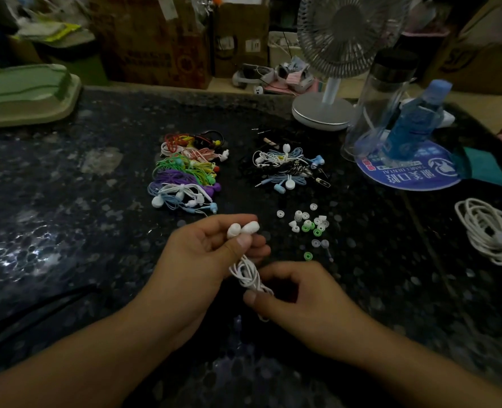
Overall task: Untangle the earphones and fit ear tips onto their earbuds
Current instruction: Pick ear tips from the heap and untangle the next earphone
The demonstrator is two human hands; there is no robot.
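left hand (214,248): fingers and thumb curled round a white earphone set (245,272), the two white earbuds (242,229) pinched side by side above the thumb, noses pointing up and away from the body. cable hangs from that grip as a loose bunch, down and toward the body.

right hand (291,293): fingers curled, thumb and forefinger pinching the lower end of the same cable bunch. whether the plug is inside this grip: cannot tell, hidden.

axis of the bunch: runs from the left hand's pinch (far end) to the right hand's pinch (near end), roughly straight along the line of sight, slightly rightward at the bottom. both hands are on the one set, held just above the dark speckled table (67,231).

loose ear tips (305,223): scattered on the table, white, clear and green, just right of and a little beyond the left hand. right hand is the nearer one to them; judgement: it would free itself from the cable to pick one, while the left keeps the buds presented. bare or tipped buds: too small to tell.

outward: colourful earphone bundles (185,172) in a pile beyond the left hand; a blue, white and black earphone pile (288,167) to its right, beyond the tips. white coiled cable (488,231) at far right. desk fan (326,107), clear tumbler (382,98), blue bottle (417,119) at the back right.
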